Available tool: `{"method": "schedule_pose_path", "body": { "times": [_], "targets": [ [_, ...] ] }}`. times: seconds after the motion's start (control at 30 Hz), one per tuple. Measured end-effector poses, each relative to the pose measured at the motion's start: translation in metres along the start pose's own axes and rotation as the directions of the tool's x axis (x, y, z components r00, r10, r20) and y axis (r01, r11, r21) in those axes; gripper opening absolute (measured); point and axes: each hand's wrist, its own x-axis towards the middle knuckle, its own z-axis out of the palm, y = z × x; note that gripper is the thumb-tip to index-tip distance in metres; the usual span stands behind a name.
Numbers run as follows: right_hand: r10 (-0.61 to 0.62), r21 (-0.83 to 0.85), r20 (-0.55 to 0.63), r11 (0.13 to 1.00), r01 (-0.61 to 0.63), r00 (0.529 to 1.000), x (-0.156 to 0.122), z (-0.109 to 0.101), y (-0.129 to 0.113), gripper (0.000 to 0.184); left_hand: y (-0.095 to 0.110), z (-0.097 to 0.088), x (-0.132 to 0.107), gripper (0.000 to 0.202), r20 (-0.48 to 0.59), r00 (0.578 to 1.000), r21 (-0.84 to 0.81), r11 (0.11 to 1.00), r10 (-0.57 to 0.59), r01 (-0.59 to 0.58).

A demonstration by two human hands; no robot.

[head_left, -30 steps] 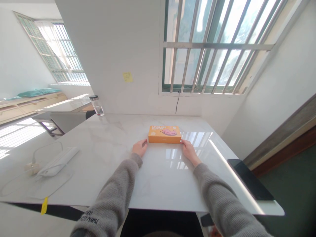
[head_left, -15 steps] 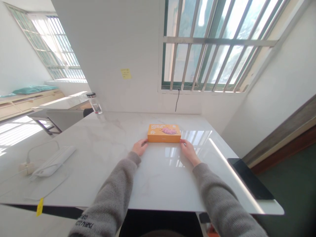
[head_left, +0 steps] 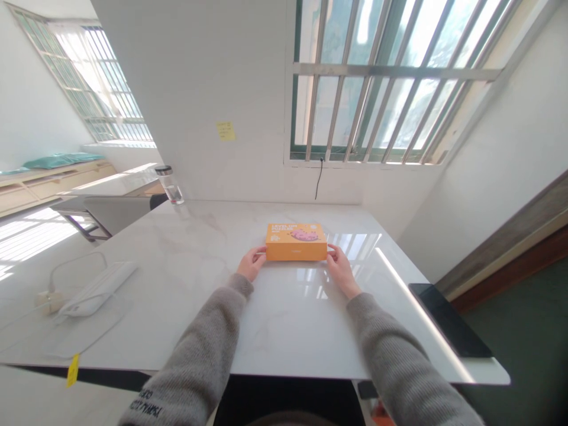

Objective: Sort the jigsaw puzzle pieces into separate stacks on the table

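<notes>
A brightly coloured orange cardboard box with a pink picture and white lettering on its lid (head_left: 296, 244) lies flat side up, midway across a glossy white marble-patterned desk (head_left: 288, 331). Compared with half a second ago, its front face looks taller and its lower front edge sits nearer the wearer; whether it is raised, tipped or slid cannot be told. The left hand (head_left: 251, 264) and right hand (head_left: 340, 267) pinch it between them, fingers at its short ends, so it seems to be under two-handed control. Bare desk stretches between box and near edge. A flat black rectangular device (head_left: 449, 322) lies along the right edge; a white power strip (head_left: 98, 290) with cables lies well left.
</notes>
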Motion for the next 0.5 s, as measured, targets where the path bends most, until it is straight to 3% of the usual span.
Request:
{"method": "schedule_pose_path", "body": {
  "times": [0.1, 0.23, 0.37, 0.5],
  "targets": [
    [-0.048, 0.084, -0.018, 0.995, 0.049, 0.999, -0.004, -0.003, -0.011, 0.042, 0.008, 0.0, -0.003, 0.047, 0.026, 0.998, -0.052, 0.997, 0.058, -0.056],
    [-0.174, 0.138, -0.094, 0.973, 0.186, 0.98, -0.012, -0.005, -0.028, 0.038, 0.019, 0.003, -0.008, 0.049, -0.028, 0.975, -0.095, 0.97, 0.221, -0.223],
    [-0.246, 0.105, -0.107, 0.961, 0.257, 0.963, -0.019, -0.003, -0.035, 0.035, 0.013, 0.01, -0.007, 0.062, 0.015, 0.934, 0.154, 0.923, 0.356, -0.354],
    [-0.305, 0.072, -0.091, 0.948, 0.311, 0.948, -0.02, -0.003, -0.036, 0.034, 0.003, 0.014, -0.004, 0.077, 0.142, 0.922, 0.423, 0.82, 0.36, -0.385]
  ]
}}
